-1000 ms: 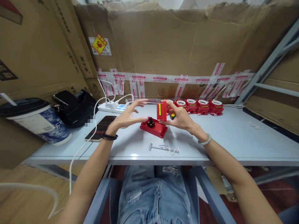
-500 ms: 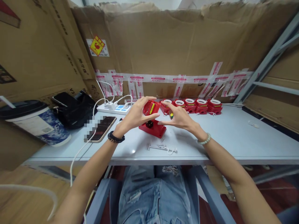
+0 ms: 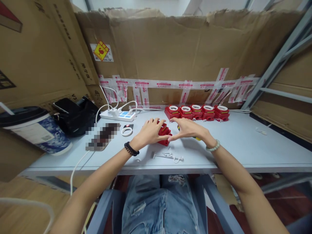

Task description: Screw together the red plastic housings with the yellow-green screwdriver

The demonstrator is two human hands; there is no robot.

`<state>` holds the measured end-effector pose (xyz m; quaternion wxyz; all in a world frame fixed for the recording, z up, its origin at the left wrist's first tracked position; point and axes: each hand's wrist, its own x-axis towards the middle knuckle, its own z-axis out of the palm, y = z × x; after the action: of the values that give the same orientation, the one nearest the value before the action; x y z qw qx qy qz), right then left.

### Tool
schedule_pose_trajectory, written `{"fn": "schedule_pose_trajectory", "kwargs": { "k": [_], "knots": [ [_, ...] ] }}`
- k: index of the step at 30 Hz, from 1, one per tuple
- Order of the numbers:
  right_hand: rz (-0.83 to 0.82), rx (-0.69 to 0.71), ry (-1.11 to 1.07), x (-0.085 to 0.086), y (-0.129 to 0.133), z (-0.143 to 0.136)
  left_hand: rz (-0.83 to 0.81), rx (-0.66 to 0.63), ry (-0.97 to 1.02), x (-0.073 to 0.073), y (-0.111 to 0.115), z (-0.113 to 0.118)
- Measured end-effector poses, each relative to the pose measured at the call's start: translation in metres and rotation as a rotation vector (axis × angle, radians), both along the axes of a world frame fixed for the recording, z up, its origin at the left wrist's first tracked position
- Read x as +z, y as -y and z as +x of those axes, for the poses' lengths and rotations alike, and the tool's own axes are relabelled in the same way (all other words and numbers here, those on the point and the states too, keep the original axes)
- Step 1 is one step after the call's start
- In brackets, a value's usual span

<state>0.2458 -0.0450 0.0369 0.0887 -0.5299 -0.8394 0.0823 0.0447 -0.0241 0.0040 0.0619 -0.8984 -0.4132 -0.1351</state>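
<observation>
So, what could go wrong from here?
Loose screws lie near the front edge of the table: a bump could knock them off.
The white cable hangs over that edge: it might get snagged.
The left hand covers much of the red housing: a misaligned part could go unseen.

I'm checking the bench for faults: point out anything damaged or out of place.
The cardboard behind the table looks torn: its top edge is ragged. A white ring lies loose near the left hand, while the rear boxes each carry one.
</observation>
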Motion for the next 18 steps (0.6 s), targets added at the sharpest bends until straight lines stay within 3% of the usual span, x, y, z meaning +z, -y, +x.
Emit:
{"fn": "schedule_pose_trajectory", "kwargs": {
  "k": [4, 7, 15, 18],
  "knots": [
    [-0.061, -0.003, 0.050, -0.003, -0.001, 0.000, 0.009, 0.058, -0.028, 0.000, 0.015, 0.005],
    [-0.065, -0.017, 0.062, -0.003, -0.002, 0.002, -0.021, 0.058, -0.017, -0.003, 0.009, 0.006],
    [-0.017, -0.090, 0.059, 0.000, -0.005, 0.006, 0.001, -0.072, -0.008, -0.010, -0.077, -0.022],
    [0.028, -0.138, 0.087, -0.003, -0.013, 0.008, 0.047, 0.032, -0.014, -0.016, -0.102, -0.030]
  ]
}}
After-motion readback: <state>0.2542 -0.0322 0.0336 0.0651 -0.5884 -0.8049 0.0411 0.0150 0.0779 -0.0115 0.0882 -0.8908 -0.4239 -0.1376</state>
